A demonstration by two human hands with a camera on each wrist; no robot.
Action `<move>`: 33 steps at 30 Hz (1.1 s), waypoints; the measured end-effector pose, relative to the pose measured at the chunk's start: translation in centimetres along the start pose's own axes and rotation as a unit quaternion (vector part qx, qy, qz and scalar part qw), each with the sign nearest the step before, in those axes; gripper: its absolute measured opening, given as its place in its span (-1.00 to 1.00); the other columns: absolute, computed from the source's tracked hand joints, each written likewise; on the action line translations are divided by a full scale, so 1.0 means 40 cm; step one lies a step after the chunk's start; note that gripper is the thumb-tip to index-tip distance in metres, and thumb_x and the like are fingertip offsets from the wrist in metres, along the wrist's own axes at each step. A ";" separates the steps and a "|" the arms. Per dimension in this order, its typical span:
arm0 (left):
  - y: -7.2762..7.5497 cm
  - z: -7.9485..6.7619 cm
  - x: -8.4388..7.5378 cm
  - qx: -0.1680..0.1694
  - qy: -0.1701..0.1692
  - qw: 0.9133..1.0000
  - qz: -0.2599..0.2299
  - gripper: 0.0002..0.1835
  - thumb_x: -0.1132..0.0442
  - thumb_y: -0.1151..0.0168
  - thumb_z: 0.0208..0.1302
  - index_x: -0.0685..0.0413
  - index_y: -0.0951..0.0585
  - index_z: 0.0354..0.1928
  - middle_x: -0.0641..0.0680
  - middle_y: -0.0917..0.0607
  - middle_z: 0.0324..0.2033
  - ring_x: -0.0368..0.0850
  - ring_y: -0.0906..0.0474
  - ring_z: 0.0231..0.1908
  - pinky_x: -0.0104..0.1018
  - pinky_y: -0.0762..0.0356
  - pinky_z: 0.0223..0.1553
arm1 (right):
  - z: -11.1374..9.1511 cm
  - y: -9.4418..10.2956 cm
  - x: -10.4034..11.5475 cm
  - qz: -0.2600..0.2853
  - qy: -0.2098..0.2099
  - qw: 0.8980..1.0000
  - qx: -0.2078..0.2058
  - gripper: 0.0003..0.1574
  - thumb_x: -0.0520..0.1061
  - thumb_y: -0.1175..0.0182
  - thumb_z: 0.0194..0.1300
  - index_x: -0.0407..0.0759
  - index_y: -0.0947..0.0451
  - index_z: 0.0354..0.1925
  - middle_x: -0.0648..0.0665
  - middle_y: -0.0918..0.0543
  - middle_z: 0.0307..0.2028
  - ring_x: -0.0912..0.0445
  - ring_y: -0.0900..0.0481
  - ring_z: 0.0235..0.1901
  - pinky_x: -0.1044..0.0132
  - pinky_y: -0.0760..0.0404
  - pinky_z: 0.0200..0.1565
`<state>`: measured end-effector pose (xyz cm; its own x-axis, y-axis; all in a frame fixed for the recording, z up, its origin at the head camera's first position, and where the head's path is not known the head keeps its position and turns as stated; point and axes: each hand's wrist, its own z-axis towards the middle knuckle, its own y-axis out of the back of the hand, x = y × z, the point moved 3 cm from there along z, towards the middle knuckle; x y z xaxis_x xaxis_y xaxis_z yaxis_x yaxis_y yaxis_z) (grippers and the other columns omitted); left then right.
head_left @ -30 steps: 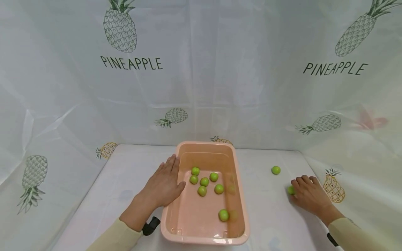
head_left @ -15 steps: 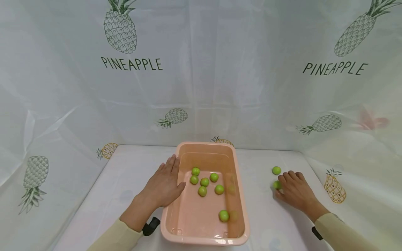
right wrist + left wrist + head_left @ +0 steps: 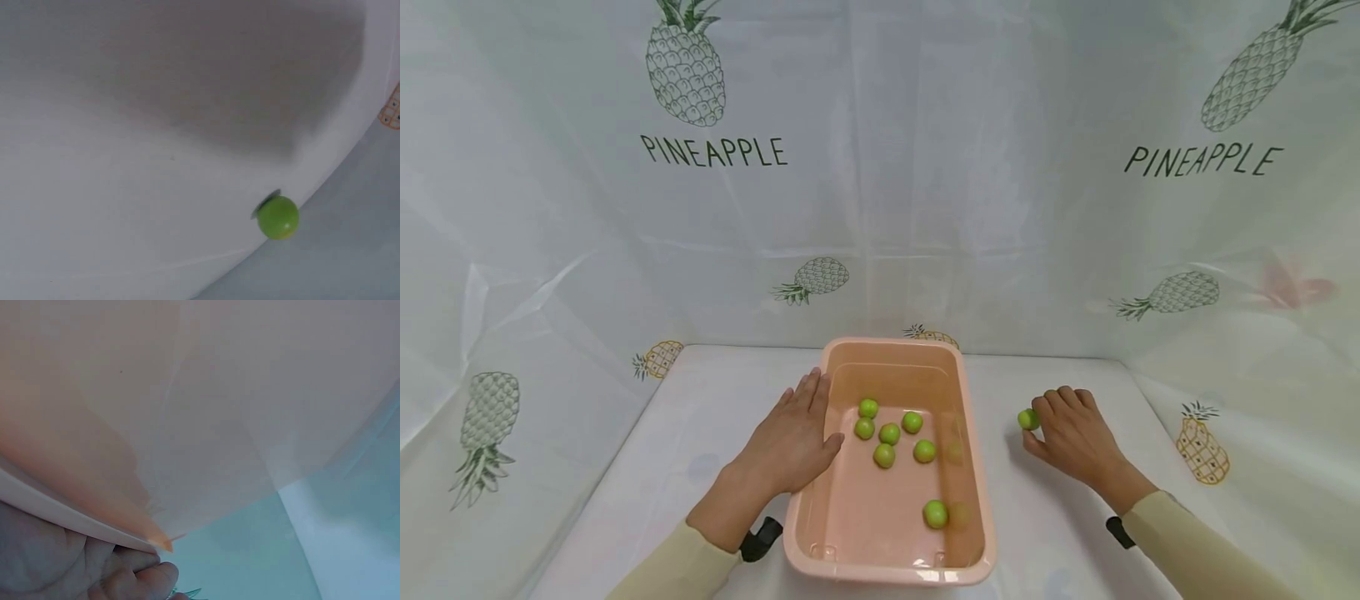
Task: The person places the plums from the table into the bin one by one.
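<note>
A small round green fruit (image 3: 1028,419) is pinched between the thumb and curled fingers of my right hand (image 3: 1071,437), which is to the right of a pink plastic basin (image 3: 887,575). Another green fruit (image 3: 278,217) lies on the table in the right wrist view; my right hand hides it in the head view. My left hand (image 3: 793,437) rests on the basin's left rim with fingers straight. The left wrist view shows the palm and fingers (image 3: 156,578) against that rim. Several green fruits, such as one green fruit (image 3: 936,514) near the front right, lie inside the basin.
The basin stands on a white-covered table (image 3: 700,417). A pale sheet (image 3: 925,183) printed with pineapples hangs behind and along the sides. Black wrist straps, such as the left strap (image 3: 761,540), show at both sleeves.
My right hand has moved left and slightly away from me with the green fruit, now covering the other fruit on the table. The left hand and basin have stayed in place.
</note>
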<state>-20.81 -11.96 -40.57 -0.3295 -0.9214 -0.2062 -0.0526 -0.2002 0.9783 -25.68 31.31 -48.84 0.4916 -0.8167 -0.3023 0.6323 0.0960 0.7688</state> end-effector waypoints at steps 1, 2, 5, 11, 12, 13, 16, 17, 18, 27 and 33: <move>0.000 0.000 0.000 0.000 -0.001 1.000 0.000 -0.06 -0.09 -0.15 0.54 0.42 -0.04 0.63 0.38 -0.07 0.64 0.26 0.00 0.65 0.19 -0.08 0.61 | 0.008 0.003 0.003 0.000 -0.001 1.000 -0.005 -0.50 0.20 0.08 0.34 -0.23 -0.39 -0.35 -0.15 -0.43 -0.47 -0.16 -0.45 -0.36 -0.11 -0.49 -0.19; 0.000 0.001 0.000 -0.001 -0.002 1.000 0.000 -0.06 -0.09 -0.15 0.54 0.42 -0.05 0.63 0.38 -0.07 0.64 0.26 -0.01 0.65 0.20 -0.08 0.61 | 0.017 0.006 0.006 0.000 -0.002 1.000 -0.009 -0.51 0.20 0.06 0.33 -0.22 -0.38 -0.36 -0.14 -0.43 -0.47 -0.15 -0.45 -0.37 -0.10 -0.47 -0.20; 0.000 0.003 0.001 0.000 -0.004 1.000 0.001 -0.06 -0.09 -0.15 0.54 0.42 -0.04 0.63 0.38 -0.07 0.64 0.27 -0.01 0.65 0.20 -0.08 0.61 | 0.042 0.018 0.013 -0.001 -0.009 1.000 -0.017 -0.51 0.20 0.05 0.32 -0.22 -0.38 -0.36 -0.15 -0.43 -0.47 -0.16 -0.44 -0.37 -0.07 -0.44 -0.23; 0.002 0.007 0.002 0.004 -0.001 1.000 0.010 -0.07 -0.11 -0.13 0.55 0.41 -0.05 0.63 0.37 -0.04 0.65 0.27 0.00 0.65 0.20 -0.07 0.62 | 0.090 0.044 0.023 0.001 -0.005 0.999 -0.040 -0.50 0.19 0.08 0.36 -0.23 -0.36 -0.36 -0.16 -0.44 -0.47 -0.17 -0.44 -0.38 -0.07 -0.40 -0.27; 0.003 0.007 0.001 0.005 -0.001 1.000 0.011 -0.07 -0.11 -0.12 0.55 0.41 -0.06 0.63 0.37 -0.04 0.65 0.27 0.01 0.65 0.20 -0.06 0.62 | 0.097 0.050 0.024 0.002 -0.005 0.999 -0.045 -0.50 0.20 0.08 0.37 -0.23 -0.36 -0.37 -0.16 -0.44 -0.47 -0.17 -0.44 -0.39 -0.07 -0.40 -0.28; 0.003 0.007 0.001 0.005 -0.002 1.000 0.014 -0.08 -0.10 -0.12 0.55 0.41 -0.06 0.63 0.38 -0.04 0.65 0.28 0.01 0.65 0.20 -0.06 0.62 | 0.104 0.056 0.025 0.001 -0.004 0.999 -0.051 -0.49 0.20 0.08 0.36 -0.23 -0.36 -0.37 -0.16 -0.44 -0.48 -0.17 -0.43 -0.39 -0.07 -0.39 -0.28; 0.005 0.007 -0.002 0.003 -0.003 1.000 0.023 -0.09 -0.10 -0.12 0.55 0.42 -0.08 0.62 0.38 -0.06 0.64 0.29 0.00 0.65 0.21 -0.05 0.62 | 0.129 0.078 0.029 0.004 -0.006 0.998 -0.067 -0.50 0.20 0.07 0.35 -0.22 -0.36 -0.38 -0.16 -0.44 -0.48 -0.16 -0.42 -0.40 -0.07 -0.38 -0.30; 0.006 0.007 -0.003 0.003 -0.003 1.000 0.026 -0.09 -0.09 -0.12 0.55 0.42 -0.09 0.62 0.38 -0.07 0.64 0.30 0.00 0.65 0.21 -0.05 0.62 | 0.138 0.085 0.030 0.007 -0.006 0.997 -0.075 -0.50 0.19 0.06 0.34 -0.22 -0.36 -0.39 -0.17 -0.44 -0.48 -0.16 -0.41 -0.40 -0.06 -0.37 -0.31; 0.007 0.007 -0.004 0.002 -0.003 1.000 0.029 -0.10 -0.09 -0.13 0.55 0.42 -0.10 0.62 0.39 -0.08 0.64 0.30 0.00 0.64 0.21 -0.05 0.62 | 0.147 0.093 0.032 0.010 -0.009 0.997 -0.079 -0.51 0.19 0.04 0.32 -0.23 -0.37 -0.39 -0.17 -0.44 -0.48 -0.16 -0.40 -0.41 -0.06 -0.37 -0.30; 0.007 0.005 -0.005 0.005 0.001 0.999 0.045 -0.10 -0.10 -0.12 0.54 0.41 -0.12 0.62 0.38 -0.11 0.63 0.30 0.00 0.65 0.21 -0.06 0.62 | 0.256 0.182 0.083 0.086 -0.048 0.991 -0.087 -0.50 0.18 -0.08 0.26 -0.26 -0.46 -0.27 -0.19 -0.50 -0.42 -0.17 -0.41 -0.35 -0.11 -0.37 -0.22; 0.004 0.004 -0.003 0.005 0.001 0.999 0.043 -0.09 -0.12 -0.11 0.55 0.41 -0.11 0.62 0.38 -0.11 0.63 0.30 -0.01 0.64 0.21 -0.07 0.61 | 0.324 0.217 0.173 0.136 -0.031 0.987 -0.081 -0.56 0.13 -0.21 0.18 -0.22 -0.49 -0.24 -0.14 -0.53 -0.39 -0.11 -0.40 -0.33 -0.04 -0.33 -0.20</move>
<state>-20.92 -11.81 -40.40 -0.3322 -0.9354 -0.1211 -0.0332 -0.1167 0.9926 -24.57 19.11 -36.95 0.6226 -0.7804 -0.0579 0.5716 0.4030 0.7148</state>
